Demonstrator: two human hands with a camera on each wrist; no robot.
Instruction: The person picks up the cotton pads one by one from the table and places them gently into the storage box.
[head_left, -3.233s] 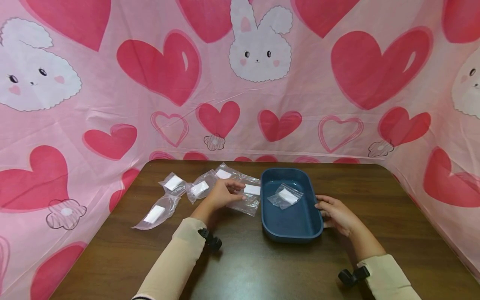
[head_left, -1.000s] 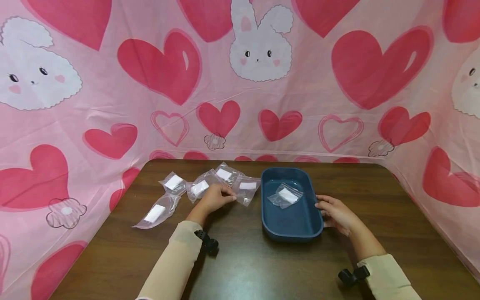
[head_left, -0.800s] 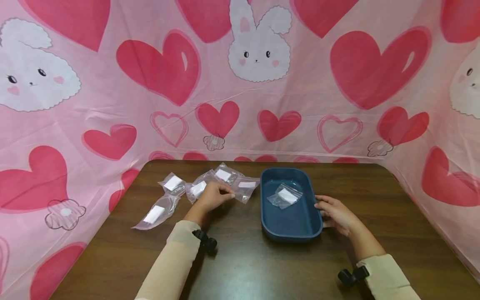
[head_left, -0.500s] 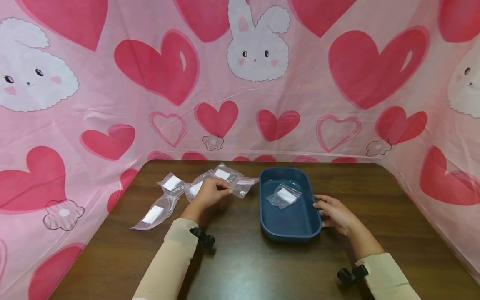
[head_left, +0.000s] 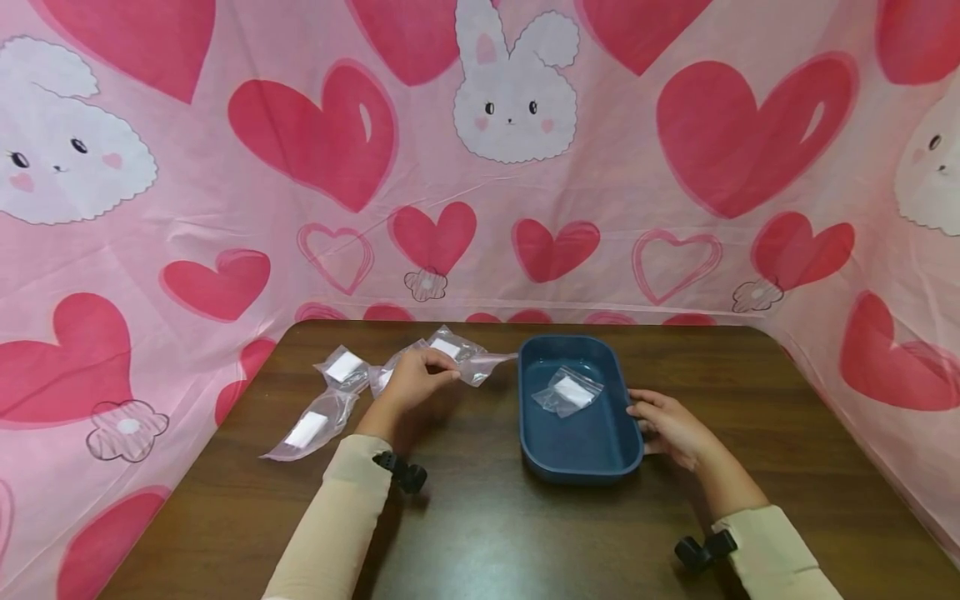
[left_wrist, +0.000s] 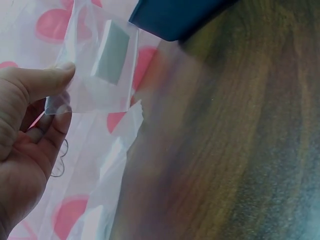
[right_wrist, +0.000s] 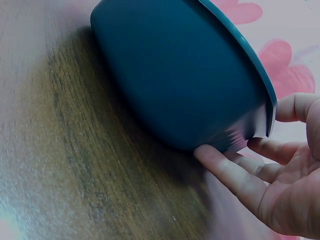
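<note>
My left hand (head_left: pixel 414 380) pinches the corner of a small clear plastic bag (head_left: pixel 483 367) between thumb and fingertips. A flat white block (left_wrist: pixel 113 52) shows inside it in the left wrist view, where the bag hangs tilted above the table. My right hand (head_left: pixel 675 432) holds the right side of a deep blue rectangular tray (head_left: pixel 581 477), one finger at the rim and another fingertip low on the outer wall in the right wrist view. Another clear bag with a white block (head_left: pixel 570 392) lies inside the tray.
Several more clear bags with white blocks lie at the left back of the brown wooden table (head_left: pixel 495 533), among them a long bag (head_left: pixel 307 429) and a bag (head_left: pixel 343 367) behind it. A pink heart-and-rabbit cloth (head_left: pixel 480 283) hangs behind the table.
My left hand reached over the bags, then took one by its corner, drew back leftward and tilted it until it shows nearly edge-on. My right hand and the tray have stayed put.
</note>
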